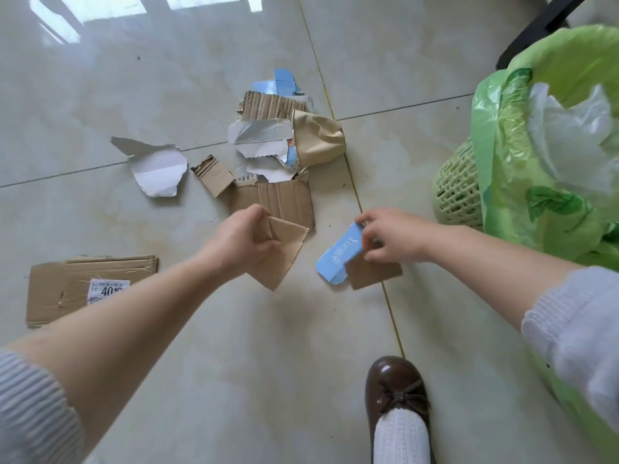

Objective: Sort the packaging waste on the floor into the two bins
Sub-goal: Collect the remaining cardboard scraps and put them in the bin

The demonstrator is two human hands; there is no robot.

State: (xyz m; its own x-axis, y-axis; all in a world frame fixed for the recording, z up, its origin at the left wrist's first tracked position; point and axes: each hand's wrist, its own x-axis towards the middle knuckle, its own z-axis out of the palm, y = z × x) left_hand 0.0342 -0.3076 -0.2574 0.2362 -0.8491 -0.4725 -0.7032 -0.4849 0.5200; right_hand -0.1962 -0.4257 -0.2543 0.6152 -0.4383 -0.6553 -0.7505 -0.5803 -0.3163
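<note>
Pale glossy tile floor (167, 78), grout lines crossing; wide bare stretches at its far left and along its near edge. Main scrap pile (278, 142) sits mid-floor against the diagonal grout line: torn brown corrugated cardboard, white and grey card scraps, blue printed card, a crumpled brown paper piece. A torn white card scrap (157, 169) lies just left of the pile, apart from it. A flattened cardboard panel (67, 289) lies toward the floor's left edge, bearing a white label (109, 289) with digits "401" legible, the rest cut off by the forearm.

Left hand (241, 242): fingers curled, pinching a folded brown cardboard piece (284, 256), angular, pointed at its lower corner, held near the pile's near edge.

Right hand (392, 236): fingers pinching a blue card box piece (338, 259), white script reading "Yuo…" plus characters not legible, together with a small brown cardboard square (371, 272) beneath it.

At the floor's right edge: a pale green lattice plastic bin (455, 189) lined with a green plastic bag (536, 195), clear film inside it. Only this bin is seen.

A brown shoe (395, 390) with bow and a white ribbed sock stand at the near edge.
</note>
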